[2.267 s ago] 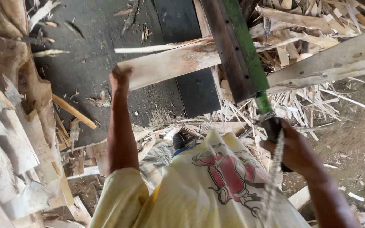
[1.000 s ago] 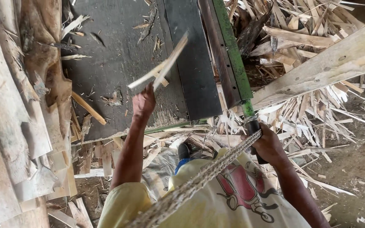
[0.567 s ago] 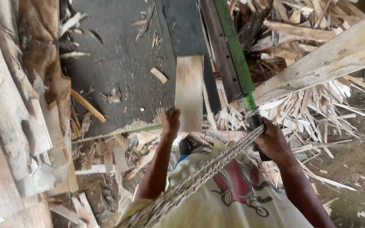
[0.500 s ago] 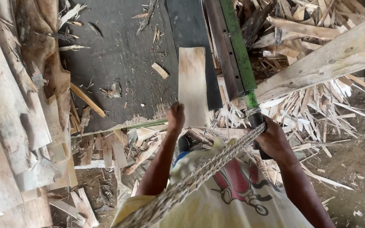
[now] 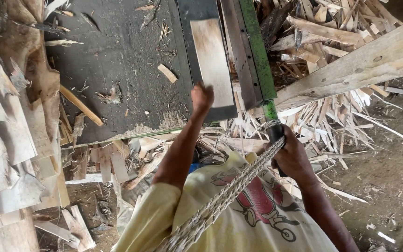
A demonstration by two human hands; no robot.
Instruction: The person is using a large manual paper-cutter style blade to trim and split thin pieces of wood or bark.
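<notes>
Along the left edge, rough bark slabs (image 5: pixel 10 121) are lying stacked beside the dark bench (image 5: pixel 117 60), which is carrying loose chips and a thin stick (image 5: pixel 81 105). Nearer the middle, the left hand (image 5: pixel 201 97) is pressing the near end of a pale wood sheet (image 5: pixel 211 60) that is lying flat on the bench, right beside the green-edged lever blade (image 5: pixel 253 51). The fingers are curling onto the sheet's end, though I cannot tell whether they are pinching it or only pushing. To the right, the right hand (image 5: pixel 291 156) is closing its fingers around the blade's dark handle (image 5: pixel 275 133), where a braided rope (image 5: pixel 229 196) is also running up.

The main hazard, as I judge it, is the left hand sitting so close to the cutting edge: if the sheet is slipping toward the blade, the fingertips could be following it under. Scraps (image 5: pixel 332 121) piled under the blade could also be jamming the stroke.
</notes>
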